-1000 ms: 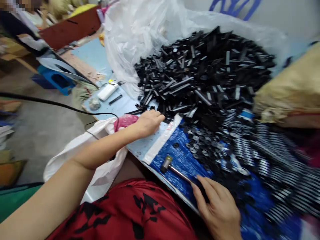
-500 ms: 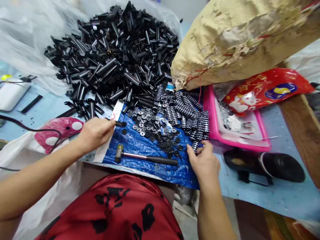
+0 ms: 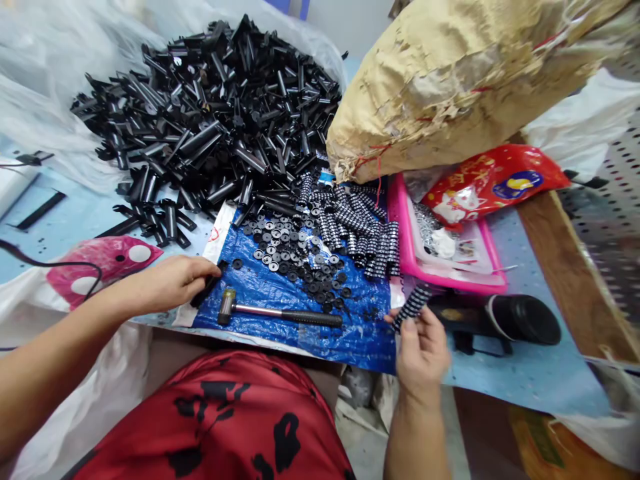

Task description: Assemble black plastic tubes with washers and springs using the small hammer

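Observation:
My left hand [image 3: 167,283] is closed on a short black tube [image 3: 207,287] at the left edge of the blue tarp [image 3: 300,333], just left of the small hammer's head. My right hand [image 3: 423,343] pinches a black-and-white ribbed cylinder [image 3: 413,303], lifted off the tarp's right edge. The small hammer [image 3: 277,313] lies on the tarp between my hands. Several more ribbed cylinders [image 3: 360,230] and black washers [image 3: 295,257] are scattered on the tarp. A big heap of black tubes [image 3: 210,127] rises behind them.
A tan woven sack [image 3: 450,80] looms at the back right over a pink tray [image 3: 407,260] holding small metal parts. A red printed bag [image 3: 493,180] lies across the tray. A black tool [image 3: 500,320] rests beside my right hand. A pink bag [image 3: 100,257] sits at left.
The view swung right from the heap's left side. My left hand drew a black tube back toward the hammer. My right hand picked a ribbed cylinder from the pile and pulled it toward me.

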`<state>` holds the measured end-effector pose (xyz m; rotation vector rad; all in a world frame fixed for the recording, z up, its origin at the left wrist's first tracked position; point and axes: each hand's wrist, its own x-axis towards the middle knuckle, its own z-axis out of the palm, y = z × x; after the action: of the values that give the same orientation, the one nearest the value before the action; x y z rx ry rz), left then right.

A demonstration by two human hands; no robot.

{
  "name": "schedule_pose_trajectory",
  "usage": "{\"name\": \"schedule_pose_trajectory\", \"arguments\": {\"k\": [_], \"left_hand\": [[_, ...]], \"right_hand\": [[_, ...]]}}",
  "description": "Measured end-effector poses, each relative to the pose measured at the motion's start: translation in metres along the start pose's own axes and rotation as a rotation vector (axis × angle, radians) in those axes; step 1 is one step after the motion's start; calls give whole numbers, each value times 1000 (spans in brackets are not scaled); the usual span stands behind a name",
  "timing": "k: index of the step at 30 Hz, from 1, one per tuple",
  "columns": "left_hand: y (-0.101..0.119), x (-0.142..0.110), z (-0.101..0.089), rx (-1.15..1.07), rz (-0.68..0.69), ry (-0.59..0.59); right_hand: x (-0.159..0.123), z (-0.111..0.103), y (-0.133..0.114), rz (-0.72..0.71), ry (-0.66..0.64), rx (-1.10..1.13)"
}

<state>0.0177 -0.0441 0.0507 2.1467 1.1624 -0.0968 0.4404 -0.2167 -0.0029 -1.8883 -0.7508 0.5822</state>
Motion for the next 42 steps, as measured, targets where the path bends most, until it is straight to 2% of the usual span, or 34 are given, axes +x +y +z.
{"name": "schedule_pose_trajectory", "arguments": {"k": [2, 4, 6, 8, 11, 15, 17, 20, 23, 26, 28, 29, 33, 35, 37, 42], "left_hand": [[-1, 1, 6, -77, -44, 39], [2, 3, 20, -189, -124, 195], [10, 5, 37, -415, -170, 383], [23, 6, 54, -715, -173, 489], [43, 5, 67, -1097, -208, 503], [63, 5, 68, -1396, -273, 380], [73, 7, 66, -1400, -250, 329], [94, 13, 68, -1247, -137, 277], [120, 24, 76, -1048, 54, 288], [138, 36, 85, -954, 250, 290], [141, 38, 86, -943, 289, 279], [139, 36, 85, -949, 273, 268], [128, 22, 74, -1039, 178, 157], [124, 17, 71, -1045, 148, 116], [122, 15, 73, -1060, 99, 118], [125, 21, 85, -1257, -65, 229]], "right_hand": [[-7, 12, -11, 62, -94, 185], [-9, 26, -24, 132, -203, 335], [-10, 40, -36, 188, -288, 453], [-11, 52, -46, 221, -352, 544], [-18, 69, -55, 252, -432, 626], [-32, 86, -58, 288, -502, 669], [-38, 92, -60, 310, -520, 691], [-47, 101, -67, 348, -470, 753], [-56, 112, -78, 363, -349, 799], [-64, 119, -83, 319, -361, 749], [-67, 118, -78, 160, -411, 622], [-66, 116, -73, 21, -428, 529], [-57, 102, -53, -748, -432, 12], [-52, 98, -50, -1017, -393, -153], [-51, 96, -54, -1117, -360, -204], [-62, 98, -66, -1204, -291, -237]]}}
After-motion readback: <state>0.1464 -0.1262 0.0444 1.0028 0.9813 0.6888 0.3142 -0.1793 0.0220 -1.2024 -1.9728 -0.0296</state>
